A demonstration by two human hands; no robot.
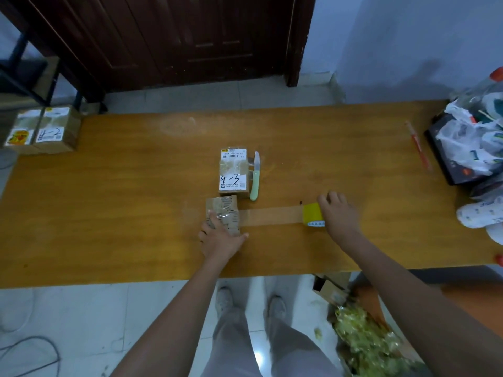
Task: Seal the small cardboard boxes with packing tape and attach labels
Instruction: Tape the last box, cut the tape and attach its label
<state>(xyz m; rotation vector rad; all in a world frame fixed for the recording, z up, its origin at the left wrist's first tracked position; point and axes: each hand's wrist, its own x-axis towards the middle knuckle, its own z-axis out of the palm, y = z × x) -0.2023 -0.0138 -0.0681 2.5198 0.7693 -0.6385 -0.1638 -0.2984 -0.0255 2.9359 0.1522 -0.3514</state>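
two hands: left [221, 238] presses box [223, 213], right [336, 212] grips tape roll [313, 214] beside it

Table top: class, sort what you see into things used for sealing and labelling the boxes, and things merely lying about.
In use:
small box under left hand
tape roll in right hand
stretched tape strip
labelled box
knife

Lying about:
red pen
plastic bags

wooden table [109, 213], dark door [174, 36], tiled floor [81, 322].
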